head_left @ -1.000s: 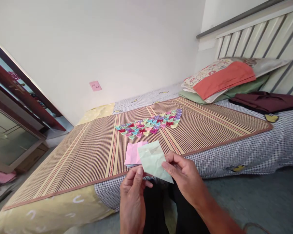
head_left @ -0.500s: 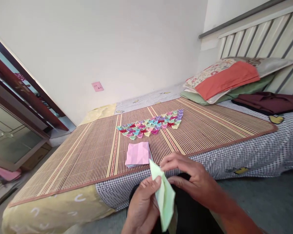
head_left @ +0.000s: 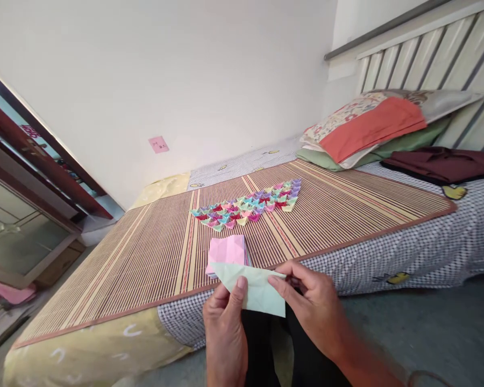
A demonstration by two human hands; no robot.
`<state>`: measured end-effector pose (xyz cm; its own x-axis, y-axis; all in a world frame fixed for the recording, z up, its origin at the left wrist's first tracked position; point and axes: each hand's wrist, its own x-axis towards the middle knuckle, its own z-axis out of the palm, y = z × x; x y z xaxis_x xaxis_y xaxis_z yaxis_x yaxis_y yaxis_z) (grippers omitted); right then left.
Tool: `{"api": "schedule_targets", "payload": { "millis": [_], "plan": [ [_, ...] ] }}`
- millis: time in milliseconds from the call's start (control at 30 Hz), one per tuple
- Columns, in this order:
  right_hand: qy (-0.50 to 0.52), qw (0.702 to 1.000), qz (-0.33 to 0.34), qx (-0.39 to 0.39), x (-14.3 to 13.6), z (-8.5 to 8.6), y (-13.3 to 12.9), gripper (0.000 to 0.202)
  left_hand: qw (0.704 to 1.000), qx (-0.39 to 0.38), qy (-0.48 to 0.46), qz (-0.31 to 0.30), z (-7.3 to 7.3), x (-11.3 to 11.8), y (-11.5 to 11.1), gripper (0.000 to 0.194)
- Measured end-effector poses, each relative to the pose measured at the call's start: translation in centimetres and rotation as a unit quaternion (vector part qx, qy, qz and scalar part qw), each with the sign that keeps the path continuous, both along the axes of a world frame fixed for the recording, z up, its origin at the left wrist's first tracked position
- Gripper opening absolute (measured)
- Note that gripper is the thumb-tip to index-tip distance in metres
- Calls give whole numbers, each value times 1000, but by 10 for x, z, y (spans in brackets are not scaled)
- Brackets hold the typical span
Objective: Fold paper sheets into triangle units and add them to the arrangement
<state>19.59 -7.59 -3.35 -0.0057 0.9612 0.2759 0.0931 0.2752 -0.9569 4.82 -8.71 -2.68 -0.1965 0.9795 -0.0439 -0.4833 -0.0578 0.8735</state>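
Observation:
A folded sheet of pale green origami paper (head_left: pixel 262 298) is stretched between my hands above my lap. My left hand (head_left: pixel 228 322) pinches its left part, thumb on the near face. At its upper right, my right hand (head_left: pixel 310 295) grips the edge between thumb and fingers. The paper's pointed left tip overlaps the view of a stack of pink-topped creased paper squares (head_left: pixel 228 250) on the bed. Beyond the stack, several small folded paper boats (head_left: pixel 248 207) in many colours stand in slanting rows.
A striped bamboo mat (head_left: pixel 153 252) covers the bed, over a checked sheet (head_left: pixel 407 247). Pillows (head_left: pixel 375 129) and a folded maroon cloth (head_left: pixel 439 164) lie at the right. A pink note (head_left: pixel 158 144) is on the wall; a glass-fronted cabinet (head_left: pixel 16 228) stands left.
The green paper has turned from an upright, partly opened shape to a flatter, sideways one. My right hand has come down and closed on its right side.

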Motion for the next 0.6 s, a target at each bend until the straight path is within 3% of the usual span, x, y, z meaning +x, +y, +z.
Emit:
{"api": "schedule_targets", "payload": {
  "millis": [333,467,600],
  "plan": [
    [-3,999,8,37,12,8,7,23,999,-16,7,-34,5,-10,2,24],
    [-133,971,-29,199,27,10,8,44,997,-46,-24,-62,11,-22,8,26],
    [-263,910,36,318,29,17,1,53,989,-76,-40,-120,16,-32,12,26]
  ]
}}
